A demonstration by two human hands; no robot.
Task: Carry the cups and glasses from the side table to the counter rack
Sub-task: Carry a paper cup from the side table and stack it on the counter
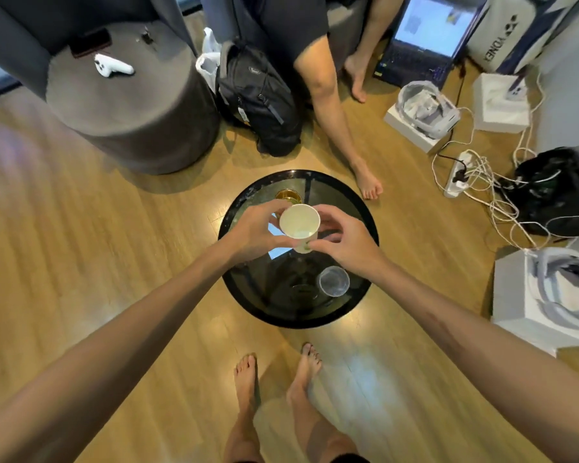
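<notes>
Above the round black glass worktop, both hands hold a white paper cup upright, clear of the surface. Left hand curls round its left side; right hand pinches its lower right side with thumb and fingers. On the worktop stand a clear plastic cup, near the right wrist, and an amber glass, partly hidden beyond the hands.

"yonex" in dark capitals with the brand's emblem on a white racket bag, far beyond the fingers and to their right, laptop screen beside it lit but its contents too blurred to read
</notes>
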